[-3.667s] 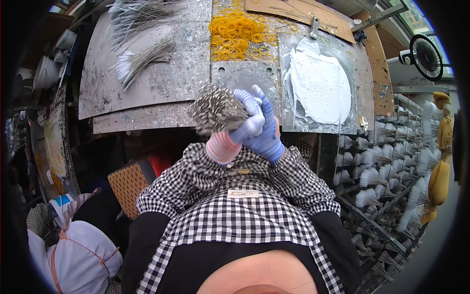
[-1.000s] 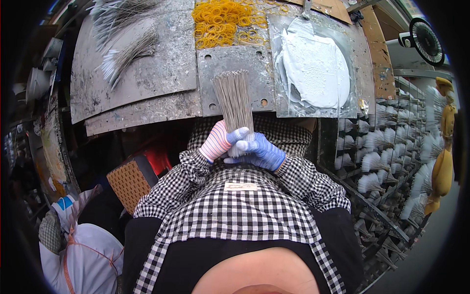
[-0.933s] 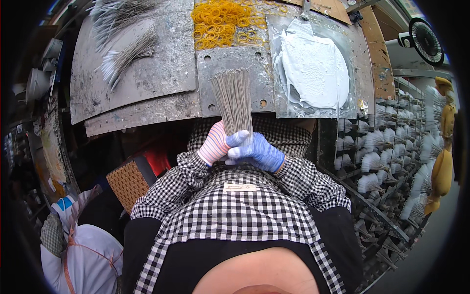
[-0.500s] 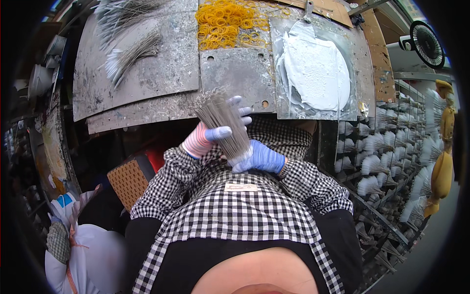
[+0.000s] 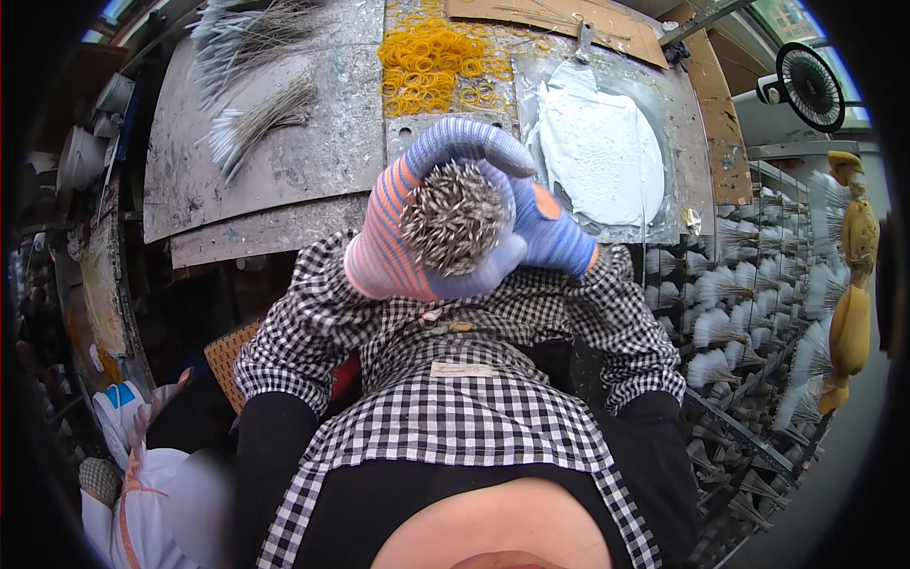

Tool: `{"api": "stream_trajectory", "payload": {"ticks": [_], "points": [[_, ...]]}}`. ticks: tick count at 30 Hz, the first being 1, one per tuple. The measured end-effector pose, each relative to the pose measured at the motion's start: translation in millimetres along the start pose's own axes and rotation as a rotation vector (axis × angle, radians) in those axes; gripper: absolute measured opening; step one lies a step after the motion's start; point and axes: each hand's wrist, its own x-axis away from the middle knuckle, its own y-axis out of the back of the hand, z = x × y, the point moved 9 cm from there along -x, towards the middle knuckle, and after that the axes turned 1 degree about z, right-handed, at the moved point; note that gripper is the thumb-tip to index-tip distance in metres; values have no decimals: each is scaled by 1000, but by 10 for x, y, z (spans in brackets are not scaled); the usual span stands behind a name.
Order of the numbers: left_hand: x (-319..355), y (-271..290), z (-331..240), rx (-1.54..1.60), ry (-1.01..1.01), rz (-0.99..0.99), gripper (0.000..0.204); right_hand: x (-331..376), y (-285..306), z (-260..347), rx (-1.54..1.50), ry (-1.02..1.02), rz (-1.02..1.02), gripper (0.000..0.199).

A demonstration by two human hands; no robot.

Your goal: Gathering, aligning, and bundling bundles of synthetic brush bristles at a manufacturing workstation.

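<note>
In front of my chest I hold a bundle of thin grey stems (image 5: 453,218) upright, its many cut-looking ends facing up. My left hand (image 5: 384,237), in a pink, orange and blue striped glove, is closed round the bundle from the left. From the right, my right hand (image 5: 552,237), in a blue striped glove, presses against it; its fingers are partly hidden behind the bundle and the left hand. The bundle's lower end is out of sight below the hands. A loose pile of yellow rubber bands (image 5: 427,71) lies on the table beyond.
White-tipped stems lie in a small bunch (image 5: 256,123) and a larger bunch (image 5: 246,43) on the left board. A slab of white paste (image 5: 602,152) with a scraper (image 5: 584,40) lies at right. Racks of white tufted bundles (image 5: 725,318) and a fan (image 5: 809,87) stand further right.
Both hands have risen and come nearer the camera. The bundle has tipped from slanting to upright, stem ends up. My left hand has wrapped round it, and the right has shifted to its side.
</note>
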Motion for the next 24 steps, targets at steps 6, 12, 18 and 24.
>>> {"api": "stream_trajectory", "payload": {"ticks": [6, 12, 18, 24], "points": [[29, 293, 568, -55, 161, -186, 47, 20, 709, -298, 754, -64, 90, 113], [-94, 216, 262, -36, -16, -253, 38, -116, 1024, 379, 490, 36, -20, 60], [-36, 260, 934, -280, 100, -173, 27, -625, 1028, 2269, 422, 742, -302, 37], [54, -218, 715, -1385, -519, -60, 28, -1168, -105, 1051, 595, -28, 335, 78]]}}
